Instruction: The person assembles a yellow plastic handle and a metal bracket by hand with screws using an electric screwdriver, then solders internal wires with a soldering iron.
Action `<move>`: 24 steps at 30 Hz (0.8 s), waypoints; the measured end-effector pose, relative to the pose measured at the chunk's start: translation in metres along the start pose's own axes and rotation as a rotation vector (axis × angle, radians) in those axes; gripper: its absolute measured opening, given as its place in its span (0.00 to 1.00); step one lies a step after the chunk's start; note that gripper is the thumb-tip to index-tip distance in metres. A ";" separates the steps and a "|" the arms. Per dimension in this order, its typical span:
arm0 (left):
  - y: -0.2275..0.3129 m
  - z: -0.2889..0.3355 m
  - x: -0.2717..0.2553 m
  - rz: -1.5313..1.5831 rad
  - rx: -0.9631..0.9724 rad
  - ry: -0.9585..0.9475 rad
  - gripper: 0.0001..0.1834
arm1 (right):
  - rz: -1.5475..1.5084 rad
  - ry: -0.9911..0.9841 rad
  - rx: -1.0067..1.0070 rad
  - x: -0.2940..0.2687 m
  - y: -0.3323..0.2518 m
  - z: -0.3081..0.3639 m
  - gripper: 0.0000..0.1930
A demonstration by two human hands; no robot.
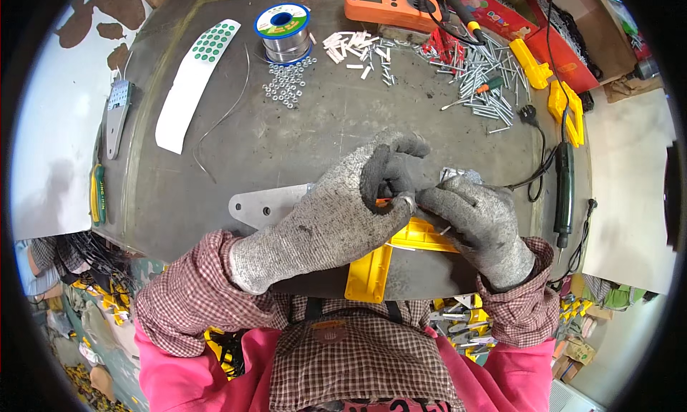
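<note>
Hands first: both wear grey knit gloves, darker over palms and fingers, meeting at the fingertips above the tabletop [315, 140]. Left hand [343, 197]: fingers curled, thumb near the right hand's fingertips. Right hand [479, 219]: fingers bent and bunched. Any small item pinched between them is hidden; cannot tell.

Directly beneath: yellow plastic frame [368, 276], ribbed, two arms set at an angle; whether they are joined is unclear. Just left, metal plate [247, 207], flat, tapering to a rounded, holed end, partly covered by the left hand.

Progress (judgement): partway. Frame and plate are within reach; no fastening is visible, and much hardware remains loose.

Outward: heaped bright nuts [284, 86], spool [286, 50] of smooth grey wire, short pale tubes [347, 46], a tangle of slender screws [494, 90]. Far left, glossy white sheet [177, 111] with green dots. Right, slim black-handled tool [564, 190]; at the back, boxy orange meter [390, 8].
</note>
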State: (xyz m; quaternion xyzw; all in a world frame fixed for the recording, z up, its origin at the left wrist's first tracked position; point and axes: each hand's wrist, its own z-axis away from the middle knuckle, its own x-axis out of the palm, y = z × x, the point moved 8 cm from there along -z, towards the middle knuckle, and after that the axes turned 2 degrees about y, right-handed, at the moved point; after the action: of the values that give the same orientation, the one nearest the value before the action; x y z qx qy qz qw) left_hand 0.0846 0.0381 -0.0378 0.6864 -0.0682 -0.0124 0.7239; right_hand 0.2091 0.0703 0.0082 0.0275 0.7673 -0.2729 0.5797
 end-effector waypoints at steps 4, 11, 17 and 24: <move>0.028 0.004 0.011 -0.411 0.232 0.017 0.22 | -0.628 -0.078 0.338 0.015 0.024 0.003 0.09; 0.041 0.018 0.020 -0.799 0.466 -0.017 0.29 | -0.978 -0.134 0.365 0.031 0.031 -0.003 0.10; 0.010 0.002 -0.001 -0.364 0.156 0.030 0.26 | 0.022 -0.009 -0.012 -0.007 -0.010 0.001 0.10; 0.026 0.014 0.006 -0.549 0.259 0.026 0.24 | -0.594 -0.075 0.378 0.013 0.018 -0.002 0.08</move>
State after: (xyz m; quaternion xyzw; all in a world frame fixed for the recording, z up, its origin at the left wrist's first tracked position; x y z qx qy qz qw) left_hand 0.0867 0.0247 -0.0110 0.7658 0.1283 -0.1900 0.6008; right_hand 0.2102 0.0831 -0.0100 -0.1001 0.6559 -0.5678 0.4872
